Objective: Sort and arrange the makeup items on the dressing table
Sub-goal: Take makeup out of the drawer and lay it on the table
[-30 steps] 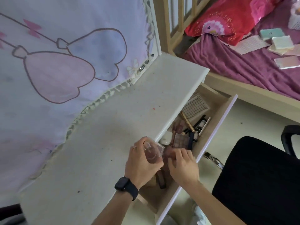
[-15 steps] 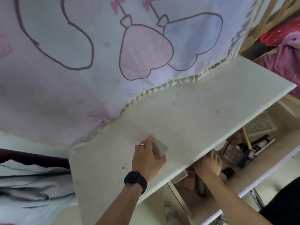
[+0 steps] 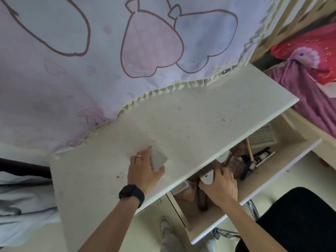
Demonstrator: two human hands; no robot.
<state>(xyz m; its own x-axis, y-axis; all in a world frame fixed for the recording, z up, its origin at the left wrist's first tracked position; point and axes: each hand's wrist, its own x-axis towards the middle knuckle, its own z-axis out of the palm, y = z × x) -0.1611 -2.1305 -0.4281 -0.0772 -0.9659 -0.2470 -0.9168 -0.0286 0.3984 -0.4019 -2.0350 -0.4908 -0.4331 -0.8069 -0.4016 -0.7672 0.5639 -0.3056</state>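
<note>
Clear pot (image 3: 159, 159) (blurred) held in left hand (image 3: 143, 172); right hand (image 3: 221, 187) grips half-hidden white case (image 3: 207, 176).

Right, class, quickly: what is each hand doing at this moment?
Left hand: holds a clear case.
Right hand: grips a white item in the drawer.

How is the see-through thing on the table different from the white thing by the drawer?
The see-through container looks greyish and clear; the white item is solid white. The see-through container sits on the tabletop, held by the left hand; the white item is over the open drawer, gripped by the right hand. Both are small, and each is held in one hand.
</note>
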